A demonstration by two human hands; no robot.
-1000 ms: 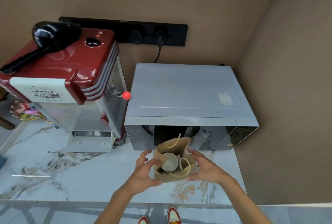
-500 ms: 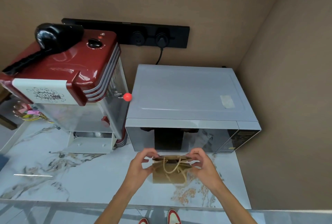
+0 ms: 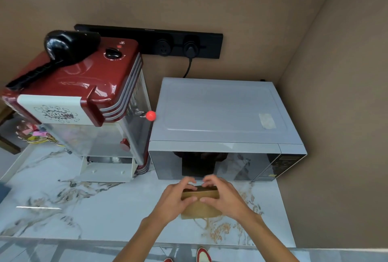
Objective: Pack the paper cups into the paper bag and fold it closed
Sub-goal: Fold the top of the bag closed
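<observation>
On the white marble counter (image 3: 100, 205), just near of the silver microwave (image 3: 220, 114), the small brown paper bag (image 3: 199, 203) sits with its top folded over. The left hand (image 3: 171, 200) and right hand (image 3: 224, 197) both pinch that fold, fingers clamped on the paper.

This looks like a kitchen corner in a home or a small pantry. A silver microwave (image 3: 226, 127) stands on a marble-patterned bench (image 3: 94, 205), pushed into the corner of plain tan walls (image 3: 336, 93). Just beside it stands a red popcorn machine (image 3: 84, 97) with a clear cabinet. Behind both, a black socket strip (image 3: 151, 42) runs along the wall, with one plug (image 3: 190, 48) in it. Tiled floor (image 3: 42, 251) shows below the bench edge.
</observation>
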